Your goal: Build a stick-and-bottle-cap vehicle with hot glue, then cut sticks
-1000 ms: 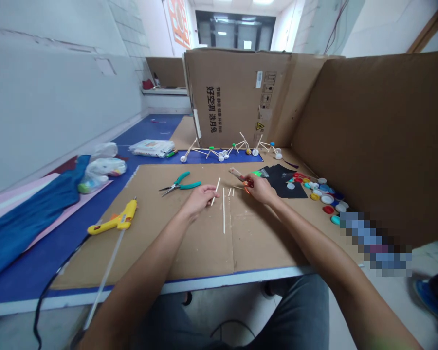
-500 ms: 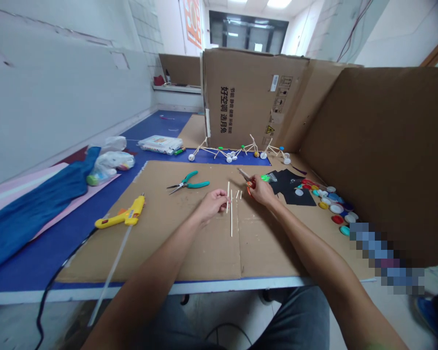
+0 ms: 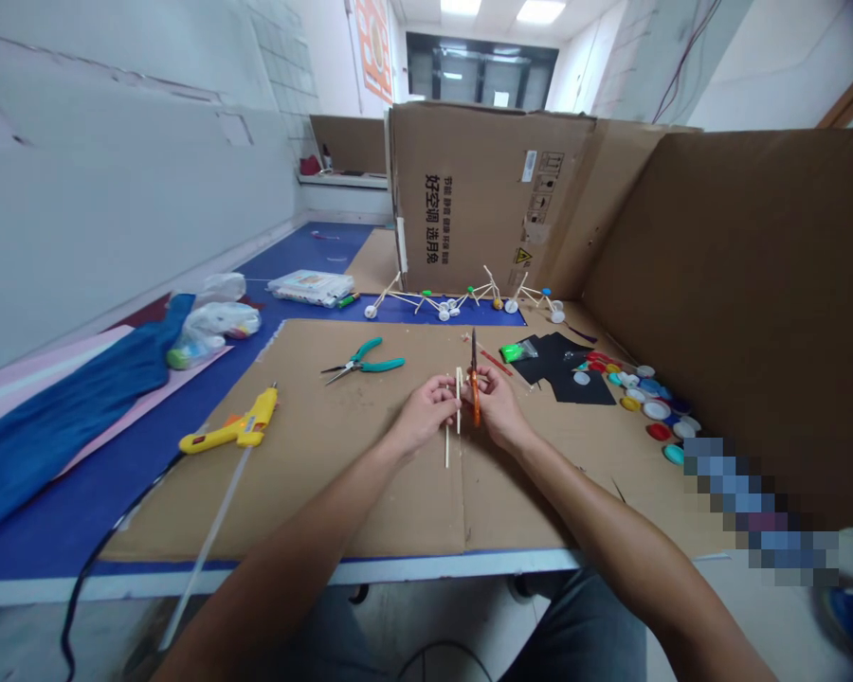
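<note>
My left hand (image 3: 426, 414) pinches a thin wooden stick (image 3: 459, 417), which stands up slightly above the cardboard sheet (image 3: 370, 502). Just to its right, my right hand (image 3: 501, 407) is closed on orange-handled scissors (image 3: 475, 398), their blades pointing away from me. The two hands are nearly touching. Below my left fingers a longer wooden stick (image 3: 447, 450) lies on the cardboard, its upper part hidden by the hand. Teal-handled pliers (image 3: 364, 360) rest to the left of the hands.
A yellow glue gun (image 3: 252, 421) with a clear glue stick lies at left. Stick models with cap wheels (image 3: 444, 311) stand along the back. Black sheets (image 3: 561, 365), a green packet (image 3: 513, 351) and several bottle caps (image 3: 655, 409) are at right. Cardboard walls (image 3: 490, 189) enclose the back and right.
The scissors have swung from slanting left to pointing straight away from me. My right hand has moved closer to the left hand, which has lifted the stick and shifted right.
</note>
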The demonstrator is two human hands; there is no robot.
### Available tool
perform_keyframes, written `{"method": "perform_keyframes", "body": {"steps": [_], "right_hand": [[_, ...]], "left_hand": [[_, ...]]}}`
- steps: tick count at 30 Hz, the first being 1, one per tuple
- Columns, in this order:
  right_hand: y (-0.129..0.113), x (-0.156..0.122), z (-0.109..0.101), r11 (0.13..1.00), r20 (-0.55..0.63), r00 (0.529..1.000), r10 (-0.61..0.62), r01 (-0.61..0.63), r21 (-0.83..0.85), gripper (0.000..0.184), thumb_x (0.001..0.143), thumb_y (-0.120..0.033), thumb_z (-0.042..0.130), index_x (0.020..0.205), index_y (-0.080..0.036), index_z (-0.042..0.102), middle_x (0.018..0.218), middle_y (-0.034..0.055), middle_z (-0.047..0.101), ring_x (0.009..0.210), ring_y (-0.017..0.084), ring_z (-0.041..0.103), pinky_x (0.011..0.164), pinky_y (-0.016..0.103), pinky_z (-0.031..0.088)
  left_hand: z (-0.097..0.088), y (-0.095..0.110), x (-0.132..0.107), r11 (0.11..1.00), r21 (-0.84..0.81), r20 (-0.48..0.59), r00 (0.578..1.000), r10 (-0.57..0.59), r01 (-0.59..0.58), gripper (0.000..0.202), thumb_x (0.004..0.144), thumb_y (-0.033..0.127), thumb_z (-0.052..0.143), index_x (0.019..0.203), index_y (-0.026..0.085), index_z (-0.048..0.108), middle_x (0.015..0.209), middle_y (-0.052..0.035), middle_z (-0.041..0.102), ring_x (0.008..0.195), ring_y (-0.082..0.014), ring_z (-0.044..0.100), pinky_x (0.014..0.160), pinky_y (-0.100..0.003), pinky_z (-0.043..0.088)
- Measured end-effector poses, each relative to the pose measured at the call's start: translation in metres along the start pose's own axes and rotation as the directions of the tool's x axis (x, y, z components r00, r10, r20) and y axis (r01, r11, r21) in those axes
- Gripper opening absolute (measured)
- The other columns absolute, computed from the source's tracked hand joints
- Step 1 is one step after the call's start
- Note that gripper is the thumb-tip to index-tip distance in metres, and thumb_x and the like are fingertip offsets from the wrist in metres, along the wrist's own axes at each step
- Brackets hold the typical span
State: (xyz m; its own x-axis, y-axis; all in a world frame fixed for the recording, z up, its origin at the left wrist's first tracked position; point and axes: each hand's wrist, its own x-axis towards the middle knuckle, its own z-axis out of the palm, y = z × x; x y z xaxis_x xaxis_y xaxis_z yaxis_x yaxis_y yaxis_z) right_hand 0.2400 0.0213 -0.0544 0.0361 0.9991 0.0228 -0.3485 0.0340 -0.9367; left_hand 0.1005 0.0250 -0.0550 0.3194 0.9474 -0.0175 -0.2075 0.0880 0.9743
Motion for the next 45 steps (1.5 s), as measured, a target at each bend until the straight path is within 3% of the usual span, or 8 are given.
{"method": "perform_keyframes", "body": {"steps": [3, 8, 17, 24, 29, 34, 45], "right_hand": [[0.001, -0.002, 0.001, 1.0, 0.002, 1.0, 0.02, -0.02, 0.014, 0.057, 0.053, -0.03, 0.089, 0.096, -0.023, 0.053, 0.068, -0.0074, 0.062, 0.051, 0.01, 0.055, 0.048, 0.022, 0.049], [0.002, -0.005, 0.003, 0.999, -0.005, 0.999, 0.052, -0.052, 0.016, 0.057, 0.054, -0.032, 0.089, 0.097, -0.023, 0.053, 0.068, -0.008, 0.061, 0.051, 0.01, 0.056, 0.046, 0.022, 0.049], [0.002, -0.006, 0.003, 0.998, -0.021, 0.999, 0.05, -0.05, 0.03, 0.056, 0.052, -0.029, 0.09, 0.094, -0.022, 0.053, 0.062, -0.009, 0.06, 0.046, 0.01, 0.053, 0.043, 0.022, 0.047], [0.0, -0.002, -0.002, 0.999, -0.032, 0.999, -0.02, 0.019, -0.03, 0.055, 0.055, -0.027, 0.087, 0.098, -0.023, 0.052, 0.069, -0.0074, 0.063, 0.053, 0.01, 0.057, 0.05, 0.021, 0.046], [-0.01, 0.002, -0.009, 0.987, -0.04, 0.988, -0.146, 0.142, -0.079, 0.052, 0.057, -0.026, 0.085, 0.097, -0.024, 0.052, 0.079, -0.0043, 0.066, 0.072, 0.013, 0.064, 0.066, 0.024, 0.051], [-0.013, 0.005, -0.014, 0.982, 0.005, 0.987, -0.161, 0.161, -0.097, 0.05, 0.056, -0.024, 0.085, 0.096, -0.024, 0.054, 0.08, -0.0036, 0.067, 0.08, 0.015, 0.066, 0.074, 0.028, 0.052], [-0.017, 0.005, -0.019, 0.991, 0.068, 0.996, -0.054, 0.062, -0.116, 0.054, 0.053, -0.024, 0.087, 0.094, -0.024, 0.052, 0.069, -0.0081, 0.063, 0.063, 0.011, 0.061, 0.06, 0.023, 0.048]], "left_hand": [[0.0, 0.0, 0.0, 1.0, -0.001, 0.003, 1.0, -0.017, 0.017, 0.041, 0.069, 0.02, 0.073, 0.108, 0.017, 0.06, 0.067, 0.0065, 0.058, 0.056, -0.0081, 0.057, 0.055, -0.02, 0.044], [0.0, 0.0, 0.0, 0.995, 0.01, -0.014, 0.995, -0.096, 0.096, 0.033, 0.074, 0.025, 0.072, 0.105, 0.018, 0.061, 0.075, 0.0033, 0.063, 0.058, -0.0099, 0.063, 0.057, -0.022, 0.051], [0.001, 0.002, -0.001, 0.994, 0.053, -0.055, 0.994, -0.093, 0.096, 0.027, 0.075, 0.019, 0.07, 0.101, 0.016, 0.062, 0.069, 0.0043, 0.062, 0.056, -0.0093, 0.064, 0.055, -0.02, 0.051], [0.0, 0.006, -0.002, 0.988, 0.061, -0.049, 0.989, -0.138, 0.141, 0.019, 0.073, 0.015, 0.068, 0.09, 0.017, 0.062, 0.071, 0.0025, 0.065, 0.057, -0.0095, 0.066, 0.056, -0.019, 0.05], [0.001, 0.003, -0.004, 0.972, 0.108, 0.012, 0.977, -0.211, 0.208, 0.017, 0.071, 0.011, 0.065, 0.086, 0.016, 0.063, 0.075, -0.0001, 0.067, 0.056, -0.0106, 0.066, 0.051, -0.019, 0.048], [0.0, 0.003, -0.006, 0.964, 0.143, 0.045, 0.972, -0.232, 0.224, 0.014, 0.07, 0.011, 0.065, 0.083, 0.015, 0.065, 0.073, -0.0008, 0.067, 0.053, -0.0102, 0.064, 0.049, -0.02, 0.046], [-0.007, 0.005, -0.006, 0.942, 0.254, 0.074, 0.967, -0.245, 0.219, 0.009, 0.069, 0.016, 0.063, 0.078, 0.015, 0.066, 0.067, -0.0007, 0.065, 0.055, -0.0107, 0.061, 0.046, -0.019, 0.037]]}}
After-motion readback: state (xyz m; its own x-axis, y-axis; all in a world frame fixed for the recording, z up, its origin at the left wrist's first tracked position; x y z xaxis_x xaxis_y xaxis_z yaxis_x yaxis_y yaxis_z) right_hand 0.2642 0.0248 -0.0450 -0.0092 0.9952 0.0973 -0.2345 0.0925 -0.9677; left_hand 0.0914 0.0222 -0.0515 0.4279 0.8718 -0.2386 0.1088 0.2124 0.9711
